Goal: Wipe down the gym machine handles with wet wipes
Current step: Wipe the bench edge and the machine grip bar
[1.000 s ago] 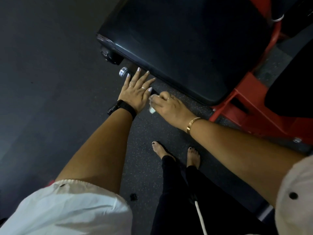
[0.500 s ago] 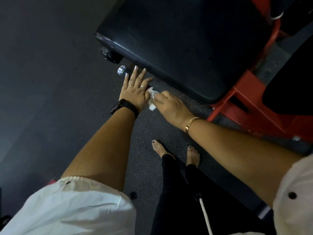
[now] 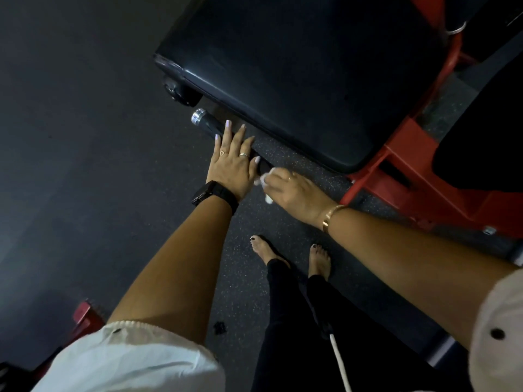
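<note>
White wipe (image 3: 260,180) half-hidden beneath right hand (image 3: 295,192)

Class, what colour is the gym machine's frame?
The frame is red, clearest in the head view.

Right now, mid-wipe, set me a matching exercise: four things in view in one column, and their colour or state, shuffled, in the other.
Things:
1. left hand
2. right hand
3. handle end cap
4. machine frame

Colour or state:
a. red
b. curled round the white wet wipe
c. chrome, beyond the fingertips
d. fingers straight, resting on the black handle

Pairs: 1-d, 2-b, 3-c, 4-a
</note>
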Available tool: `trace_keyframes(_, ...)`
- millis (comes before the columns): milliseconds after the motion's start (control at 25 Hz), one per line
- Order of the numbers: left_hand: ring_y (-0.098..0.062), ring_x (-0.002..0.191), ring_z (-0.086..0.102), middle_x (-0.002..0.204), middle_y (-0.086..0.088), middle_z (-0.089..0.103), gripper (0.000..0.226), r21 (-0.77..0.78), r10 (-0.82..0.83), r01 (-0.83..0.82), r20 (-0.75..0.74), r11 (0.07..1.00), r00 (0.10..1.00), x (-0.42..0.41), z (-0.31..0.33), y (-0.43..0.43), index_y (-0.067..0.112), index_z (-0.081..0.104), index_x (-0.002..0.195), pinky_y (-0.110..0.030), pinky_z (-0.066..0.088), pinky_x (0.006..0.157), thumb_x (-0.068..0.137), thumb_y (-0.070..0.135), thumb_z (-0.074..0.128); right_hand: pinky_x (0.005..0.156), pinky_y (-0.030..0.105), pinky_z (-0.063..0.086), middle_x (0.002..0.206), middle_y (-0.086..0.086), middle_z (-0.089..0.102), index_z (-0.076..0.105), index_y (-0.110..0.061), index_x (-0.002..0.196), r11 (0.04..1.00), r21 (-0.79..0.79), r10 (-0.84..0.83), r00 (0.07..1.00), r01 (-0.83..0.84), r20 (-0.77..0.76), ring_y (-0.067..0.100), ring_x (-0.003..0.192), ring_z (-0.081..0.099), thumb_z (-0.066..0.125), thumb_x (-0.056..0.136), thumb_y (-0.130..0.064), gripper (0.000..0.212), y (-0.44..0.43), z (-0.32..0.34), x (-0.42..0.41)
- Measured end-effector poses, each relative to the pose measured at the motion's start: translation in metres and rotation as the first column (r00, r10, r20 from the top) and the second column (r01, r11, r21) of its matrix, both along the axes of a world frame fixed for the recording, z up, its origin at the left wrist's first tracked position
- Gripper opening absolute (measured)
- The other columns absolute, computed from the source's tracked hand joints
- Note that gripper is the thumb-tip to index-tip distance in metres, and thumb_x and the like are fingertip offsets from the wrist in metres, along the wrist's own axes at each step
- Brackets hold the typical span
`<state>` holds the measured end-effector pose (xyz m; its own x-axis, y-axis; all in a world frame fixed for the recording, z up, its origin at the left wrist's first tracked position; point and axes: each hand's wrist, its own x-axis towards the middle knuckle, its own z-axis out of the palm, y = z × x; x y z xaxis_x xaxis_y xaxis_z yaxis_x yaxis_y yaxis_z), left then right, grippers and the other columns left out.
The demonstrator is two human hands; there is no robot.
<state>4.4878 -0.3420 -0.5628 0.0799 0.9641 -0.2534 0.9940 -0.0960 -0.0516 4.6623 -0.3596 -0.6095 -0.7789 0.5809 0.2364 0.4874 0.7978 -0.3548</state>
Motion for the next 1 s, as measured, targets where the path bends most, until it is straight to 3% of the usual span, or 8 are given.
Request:
trace_keyframes(80,-0.028,0.147,-0.010,0.160,-0.008,0.011,0.054,0.008,0.008,-0.009,0.013,1.000,1.000,0.001,0.001,-0.002,0.014,0.027,0.149,-0.040,-0.012,0.115,0.103,0.040,0.023,0.072,0.035,0.055,0.106,0.008,0.059,0.064,-0.002,0.097,0.996,0.020,0.081,0.996,-0.082,0.037,0.025,0.097,0.055,0.062,0.082,0.003,0.017,-0.013,-0.008,0.024)
trace_keyframes(160,-0.028,0.147,-0.009,0.160,-0.008,0.010,0.053,0.019,0.022,-0.023,0.024,1.000,0.999,0.003,0.000,-0.003,0.014,0.027,0.149,-0.041,-0.010,0.116,0.103,0.039,0.024,0.068,0.033,0.055,0.105,0.008,0.060,0.064,-0.005,0.103,1.000,-0.003,-0.010,0.999,0.010,0.034,0.024,0.095,0.055,0.064,0.079,0.003,0.026,-0.013,-0.002,0.028)
trace_keyframes(320,-0.027,0.147,-0.011,0.161,-0.008,0.007,0.052,0.026,0.030,-0.031,0.036,0.999,0.999,0.003,-0.001,-0.004,0.014,0.025,0.150,-0.039,-0.013,0.116,0.102,0.036,0.028,0.067,0.032,0.056,0.106,0.009,0.064,0.064,-0.004,0.115,0.979,-0.057,-0.197,0.978,0.193,-0.067,0.024,0.095,0.052,0.044,0.085,-0.004,0.036,0.012,0.017,-0.006)
trace_keyframes(520,-0.026,0.147,-0.011,0.160,-0.006,0.009,0.052,0.011,0.035,-0.036,0.052,0.999,0.998,0.004,-0.001,-0.004,0.016,0.026,0.149,-0.042,-0.008,0.118,0.103,0.039,0.023,0.066,0.039,0.058,0.119,0.013,0.059,0.055,-0.005,0.125,0.989,-0.143,0.023,1.000,-0.021,0.017,0.030,0.100,0.062,0.054,0.078,0.008,0.048,-0.021,-0.007,0.049)
trace_keyframes(680,-0.027,0.147,-0.009,0.160,-0.006,0.011,0.051,0.051,0.032,-0.037,0.078,0.998,0.996,0.002,-0.005,-0.002,0.016,0.028,0.149,-0.041,-0.010,0.117,0.102,0.037,0.026,0.072,0.036,0.057,0.109,0.012,0.064,0.064,-0.005,0.116,0.957,-0.103,-0.278,0.958,0.270,-0.073,0.029,0.087,0.061,0.069,0.074,0.006,0.043,-0.001,0.002,0.037)
trace_keyframes(760,-0.028,0.147,-0.009,0.160,-0.007,0.009,0.051,0.052,0.014,-0.018,0.070,0.999,0.997,0.000,-0.008,-0.003,0.016,0.027,0.149,-0.041,-0.010,0.117,0.102,0.036,0.029,0.069,0.035,0.057,0.109,0.011,0.065,0.066,-0.003,0.112,0.958,-0.057,-0.285,0.949,0.280,-0.134,0.028,0.086,0.060,0.072,0.071,0.005,0.042,0.016,0.016,0.000)
trace_keyframes(880,-0.027,0.147,-0.009,0.160,-0.007,0.010,0.053,0.059,0.009,-0.013,0.063,0.998,0.998,-0.001,-0.011,-0.005,0.016,0.027,0.150,-0.041,-0.009,0.117,0.101,0.037,0.029,0.059,0.030,0.055,0.111,0.008,0.065,0.064,-0.005,0.116,0.970,-0.054,-0.242,0.966,0.238,-0.090,0.026,0.083,0.060,0.057,0.075,0.008,0.044,0.002,0.012,-0.015)
trace_keyframes(1000,-0.028,0.148,0.000,0.158,-0.009,0.021,0.054,0.124,-0.042,0.028,0.115,0.992,0.992,0.000,-0.011,-0.008,0.015,0.032,0.147,-0.040,-0.008,0.118,0.100,0.040,0.023,0.069,0.033,0.057,0.120,0.004,0.060,0.061,-0.006,0.121,0.975,-0.107,-0.193,0.981,0.192,0.007,0.025,0.096,0.058,0.034,0.082,-0.003,0.047,-0.040,-0.018,0.025)
